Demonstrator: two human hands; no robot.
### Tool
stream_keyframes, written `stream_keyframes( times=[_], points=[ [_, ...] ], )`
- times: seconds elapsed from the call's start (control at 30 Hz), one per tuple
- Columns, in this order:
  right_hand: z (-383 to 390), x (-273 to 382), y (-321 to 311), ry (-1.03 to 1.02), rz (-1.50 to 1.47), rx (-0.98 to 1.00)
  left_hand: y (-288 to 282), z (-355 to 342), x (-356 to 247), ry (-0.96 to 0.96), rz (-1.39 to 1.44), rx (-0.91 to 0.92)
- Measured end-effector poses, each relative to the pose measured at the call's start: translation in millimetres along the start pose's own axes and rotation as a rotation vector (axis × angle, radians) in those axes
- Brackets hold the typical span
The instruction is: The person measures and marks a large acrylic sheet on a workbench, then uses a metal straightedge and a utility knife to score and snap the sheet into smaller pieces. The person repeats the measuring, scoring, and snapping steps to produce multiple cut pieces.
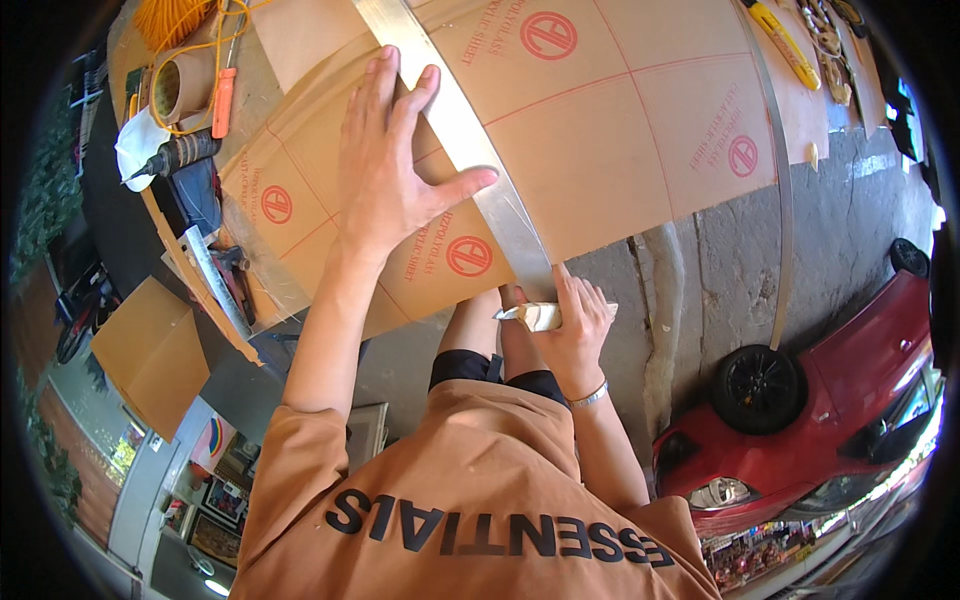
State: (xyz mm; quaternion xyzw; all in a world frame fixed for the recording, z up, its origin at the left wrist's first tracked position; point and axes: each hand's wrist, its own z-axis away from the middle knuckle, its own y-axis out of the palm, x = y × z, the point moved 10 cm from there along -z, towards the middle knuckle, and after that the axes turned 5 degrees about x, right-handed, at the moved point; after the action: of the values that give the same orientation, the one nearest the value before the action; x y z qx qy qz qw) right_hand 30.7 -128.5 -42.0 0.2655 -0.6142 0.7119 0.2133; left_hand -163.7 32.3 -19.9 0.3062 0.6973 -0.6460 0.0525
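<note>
1 sheet (585, 170), brn paper face, red lines & circ. marks, spread out. 1 straightedge (460, 135), silver metal, laid diag. across it, low end at sheet's near edge. 1 pointed hand tool (541, 317), pale lumpy handle, tip to L, near straightedge's low end.

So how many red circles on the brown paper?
4: top circle and lower circle right of the metal strip; outer circle and inner circle left of it, either side of the left arm. The left hand may hide more.
</note>
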Motion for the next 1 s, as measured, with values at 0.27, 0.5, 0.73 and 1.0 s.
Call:
stream_keyframes(
  times=[0.27, 0.5, 0.73, 1.0],
  points=[
    [-0.9, -1.1, -0.1, -0.025, -0.046, -0.001, -2.8, -1.8, -4.0, 0.019, -0.009, 0.009],
    [-0.3, -4.2, 0.1, -0.032, -0.079, 0.007, -1.2, -2.0, -4.6, 0.034, -0.016, 0.016],
    [-1.8, -4.3, 0.9, -0.031, -0.074, 0.003, -2.3, -1.9, -2.9, 0.024, -0.006, 0.016],
    [-2.8, -3.9, 1.1, -0.041, -0.065, 0.004, -1.1, -1.5, -1.7, 0.012, -0.001, 0.015]
  ],
)
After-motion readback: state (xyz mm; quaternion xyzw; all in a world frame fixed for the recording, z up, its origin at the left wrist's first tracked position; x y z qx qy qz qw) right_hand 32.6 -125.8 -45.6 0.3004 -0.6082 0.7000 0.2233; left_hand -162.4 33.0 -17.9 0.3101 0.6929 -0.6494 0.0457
